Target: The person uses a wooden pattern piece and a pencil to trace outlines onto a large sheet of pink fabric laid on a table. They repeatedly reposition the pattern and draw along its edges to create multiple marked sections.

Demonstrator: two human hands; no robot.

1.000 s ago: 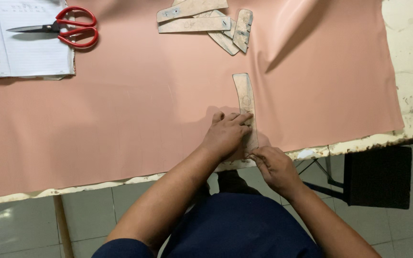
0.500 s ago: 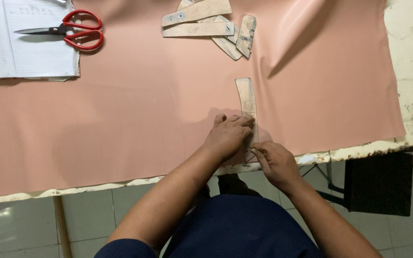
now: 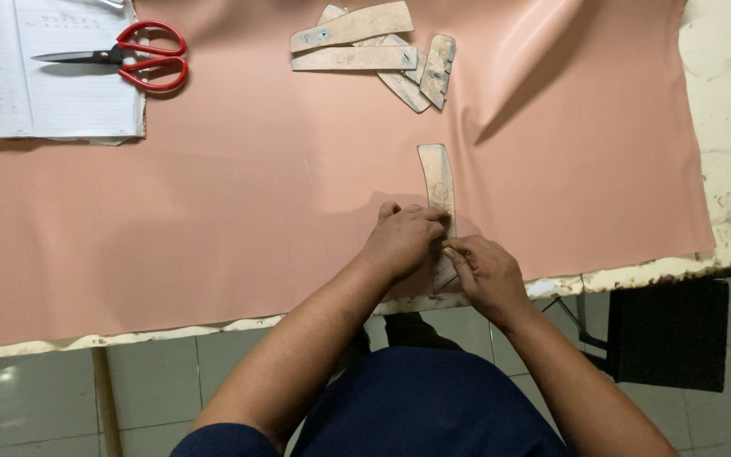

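A long, curved beige pattern piece (image 3: pixel 436 176) lies on a salmon-pink sheet of material (image 3: pixel 247 211) spread over the table. My left hand (image 3: pixel 403 239) presses flat on the lower part of that pattern piece, fingers together. My right hand (image 3: pixel 484 271) sits just to its right at the pattern's edge, fingers pinched as if around a thin marking tool; the tool itself is too hidden to make out. The lower end of the pattern is covered by both hands.
A pile of several more beige pattern pieces (image 3: pixel 374 46) lies at the back. Red-handled scissors (image 3: pixel 133 56) rest on an open notebook (image 3: pixel 35 72) at the back left. The worn white table edge (image 3: pixel 729 127) shows on the right; a dark stool (image 3: pixel 670 334) stands below.
My right hand has crept a little up along the pattern's right edge. The left hand still holds the pattern down in the same place.
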